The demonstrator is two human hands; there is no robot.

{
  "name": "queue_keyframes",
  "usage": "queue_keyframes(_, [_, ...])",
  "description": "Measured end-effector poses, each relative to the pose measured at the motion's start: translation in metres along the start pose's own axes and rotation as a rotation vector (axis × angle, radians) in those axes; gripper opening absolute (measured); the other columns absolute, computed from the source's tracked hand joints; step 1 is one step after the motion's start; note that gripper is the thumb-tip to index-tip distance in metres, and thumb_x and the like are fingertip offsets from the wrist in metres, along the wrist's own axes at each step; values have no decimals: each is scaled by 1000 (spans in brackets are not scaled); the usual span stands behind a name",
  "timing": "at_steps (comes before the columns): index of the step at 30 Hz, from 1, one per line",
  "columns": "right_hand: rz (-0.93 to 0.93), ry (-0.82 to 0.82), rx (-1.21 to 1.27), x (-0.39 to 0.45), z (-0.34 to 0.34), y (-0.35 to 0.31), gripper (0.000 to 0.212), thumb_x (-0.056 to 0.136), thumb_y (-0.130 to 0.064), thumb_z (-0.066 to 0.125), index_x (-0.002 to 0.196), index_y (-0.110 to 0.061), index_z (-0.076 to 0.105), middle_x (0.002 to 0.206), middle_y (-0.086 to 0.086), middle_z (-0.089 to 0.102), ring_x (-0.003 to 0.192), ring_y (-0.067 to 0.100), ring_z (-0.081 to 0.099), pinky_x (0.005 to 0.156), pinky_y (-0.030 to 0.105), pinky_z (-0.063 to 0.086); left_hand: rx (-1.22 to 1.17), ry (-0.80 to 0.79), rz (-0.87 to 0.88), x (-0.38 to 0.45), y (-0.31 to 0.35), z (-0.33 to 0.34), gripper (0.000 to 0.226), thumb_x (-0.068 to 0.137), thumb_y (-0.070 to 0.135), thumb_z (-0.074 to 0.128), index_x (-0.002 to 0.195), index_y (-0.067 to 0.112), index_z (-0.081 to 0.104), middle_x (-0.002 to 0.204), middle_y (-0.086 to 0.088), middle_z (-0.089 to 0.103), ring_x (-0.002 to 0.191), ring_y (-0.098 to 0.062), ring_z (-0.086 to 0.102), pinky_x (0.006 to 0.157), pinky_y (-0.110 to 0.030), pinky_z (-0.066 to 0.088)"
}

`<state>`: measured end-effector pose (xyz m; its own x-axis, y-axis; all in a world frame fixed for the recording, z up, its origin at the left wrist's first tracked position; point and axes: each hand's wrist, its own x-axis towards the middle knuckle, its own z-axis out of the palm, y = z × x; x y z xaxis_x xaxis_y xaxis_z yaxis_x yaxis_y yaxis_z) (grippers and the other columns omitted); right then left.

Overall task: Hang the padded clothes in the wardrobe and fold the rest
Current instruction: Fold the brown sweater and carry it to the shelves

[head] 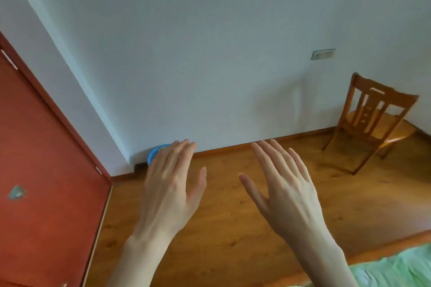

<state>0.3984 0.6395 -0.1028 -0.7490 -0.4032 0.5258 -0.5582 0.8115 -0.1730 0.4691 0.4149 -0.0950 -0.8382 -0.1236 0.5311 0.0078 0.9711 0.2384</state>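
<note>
Your left hand [169, 190] and right hand [285, 190] hovered empty, fingers spread, over the floor [233, 228]; no garment was taken yet, so you probably needed to reach for one.

Glossy wood floor [233, 228], wooden chair [373, 119]

Wooden floor [233, 228] with chair [370, 119], blue basin [155, 152]

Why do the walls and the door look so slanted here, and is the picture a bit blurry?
In the head view the wide-angle lens and a tilted head bend things: the red door and wall corner lean steeply. Soft, even light; a faint shadow falls on the wall left of the wooden chair. The left hand and right hand, both open, look slightly soft, and the green fabric at the corner is smeared.
</note>
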Motion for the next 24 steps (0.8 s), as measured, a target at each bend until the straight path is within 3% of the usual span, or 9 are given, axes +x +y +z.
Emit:
queue_keyframes(7, [208,58,-126,39,19,47,70,100,-70,41,149,-22,54,153,0,55,145,22,48,120,48,36,-137,-31,119,90,-1,68,53,106,47,44,150,17,51,152,-1,54,145,-19,46,118,-46,43])
queue_keyframes(12, [384,72,-212,84,56,72,67,99,-68,44,149,-24,53,152,-1,55,143,22,50,120,47,31,-255,-115,207,157,-14,137,61,108,60,29,149,21,51,153,0,54,144,-19,47,116,-48,44])
queue_keyframes(18, [548,114,-299,175,103,97,68,100,-66,40,147,-20,56,151,2,57,142,25,52,119,46,31,-351,-204,390,276,-47,205,63,107,63,28,150,23,51,153,0,55,144,-20,48,114,-50,48])
queue_keyframes(24, [611,150,-375,272,118,128,68,101,-66,41,148,-20,55,153,2,54,145,24,48,121,50,35,-385,-143,567,394,-64,242,66,106,62,29,146,18,58,148,-5,60,139,-27,54,112,-51,49])
